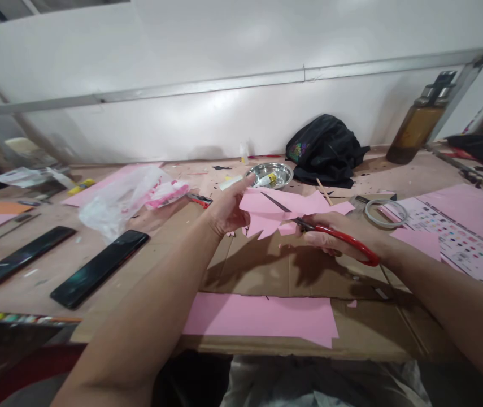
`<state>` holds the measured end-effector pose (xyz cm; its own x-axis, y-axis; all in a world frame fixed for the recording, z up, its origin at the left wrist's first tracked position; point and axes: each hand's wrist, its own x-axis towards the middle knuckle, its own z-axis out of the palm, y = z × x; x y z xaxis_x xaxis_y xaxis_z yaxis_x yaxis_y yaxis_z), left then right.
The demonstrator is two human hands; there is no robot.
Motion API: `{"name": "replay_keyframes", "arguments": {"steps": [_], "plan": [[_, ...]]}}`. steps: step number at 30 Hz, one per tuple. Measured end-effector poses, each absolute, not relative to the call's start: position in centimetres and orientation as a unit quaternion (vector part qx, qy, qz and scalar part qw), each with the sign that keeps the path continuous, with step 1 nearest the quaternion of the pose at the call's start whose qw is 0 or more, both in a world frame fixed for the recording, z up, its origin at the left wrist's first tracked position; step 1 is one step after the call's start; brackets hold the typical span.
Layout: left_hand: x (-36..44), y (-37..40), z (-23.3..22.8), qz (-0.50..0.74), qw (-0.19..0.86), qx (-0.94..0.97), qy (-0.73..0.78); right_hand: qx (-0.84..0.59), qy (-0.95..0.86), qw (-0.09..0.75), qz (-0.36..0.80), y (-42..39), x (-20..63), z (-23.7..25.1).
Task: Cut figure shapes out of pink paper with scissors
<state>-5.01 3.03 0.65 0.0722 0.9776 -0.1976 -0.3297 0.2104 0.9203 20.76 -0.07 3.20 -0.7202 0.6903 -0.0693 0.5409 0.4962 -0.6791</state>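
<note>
My left hand is closed on the left end of a piece of pink paper with jagged, cut edges, held above the cardboard. In my right hand is a pair of scissors with red handles. Its dark blades point up and left, lying across the pink paper. Some of my right fingers are hidden behind the handles and paper. Below them, a strip of pink paper lies on the brown cardboard near the front edge.
Two dark phones lie on the left by a crumpled plastic bag. Behind my hands stands a metal bowl holding a glue tube. Black cloth, a brown bottle, a tape roll and a printed pink sheet are on the right.
</note>
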Motion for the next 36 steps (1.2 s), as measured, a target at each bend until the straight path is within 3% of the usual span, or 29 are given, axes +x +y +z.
{"name": "replay_keyframes", "arguments": {"steps": [9, 17, 36], "plan": [[-3.6, 2.4, 1.4, 0.596, 0.604, 0.385, 0.363, -0.378, -0.791, 0.173, 0.448, 0.9, 21.2, 0.9], [-3.2, 1.9, 1.2, 0.583, 0.566, 0.433, 0.39, -0.308, -0.755, 0.234, 0.53, 0.9, 21.4, 0.1], [-1.8, 0.8, 1.6, 0.613, 0.54, 0.411, 0.404, -0.252, -0.776, 0.26, 0.517, 1.0, 21.3, -0.2]]}}
